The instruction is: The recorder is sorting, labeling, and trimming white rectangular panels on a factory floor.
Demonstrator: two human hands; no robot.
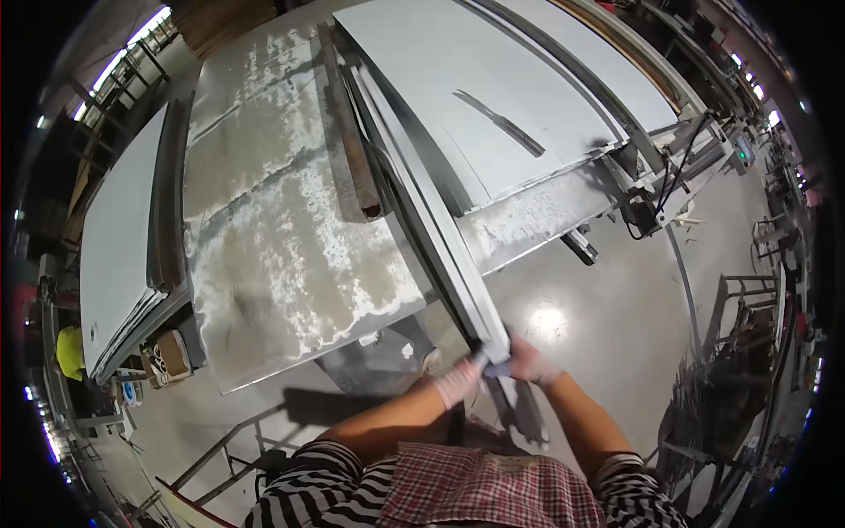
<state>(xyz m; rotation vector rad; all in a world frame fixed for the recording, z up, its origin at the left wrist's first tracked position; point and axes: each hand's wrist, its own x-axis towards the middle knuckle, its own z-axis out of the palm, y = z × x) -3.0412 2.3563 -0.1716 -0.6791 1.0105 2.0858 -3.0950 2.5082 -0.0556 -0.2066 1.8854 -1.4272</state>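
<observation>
White panels point(114, 246) lie stacked at the far left on a low rack, with a yellow object point(69, 350) and a small cardboard box point(172, 356) just below them. Next comes the desk point(282, 246) — a broad metal top, scuffed and blotchy — carrying a rusty brown bar point(352, 150) along its right side. A long grey metal strip point(431, 220) runs slantwise from the top of the view down to the person's hands, its near end hanging past the desk's edge above the polished concrete floor point(616, 299). The left hand point(459, 380), in a pale glove, is clenched on that end from the left; the right hand point(526, 361) grips it from the right — both closed around the strip. Further right lie large white sheets point(493, 79), and metal racks point(748, 308) stand at the rim.
</observation>
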